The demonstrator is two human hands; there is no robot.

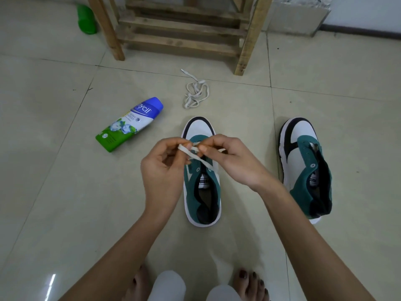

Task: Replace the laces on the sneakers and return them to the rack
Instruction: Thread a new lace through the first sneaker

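Two green-and-white sneakers stand on the tiled floor, toes pointing away from me. The left sneaker (201,192) is right under my hands; the right sneaker (303,168) stands apart, unlaced. My left hand (162,168) and my right hand (234,159) both pinch a flat cream lace (202,160) over the left sneaker's eyelets. The lace runs from my left fingers down to an eyelet on the shoe's right side. A second loose lace (196,92) lies bunched on the floor beyond the shoe.
A wooden rack (182,29) stands at the back, its legs on the floor. A powder bottle (130,124) with a blue cap lies on its side at the left. A green container (86,19) sits at the far left. My bare feet (249,283) are at the bottom.
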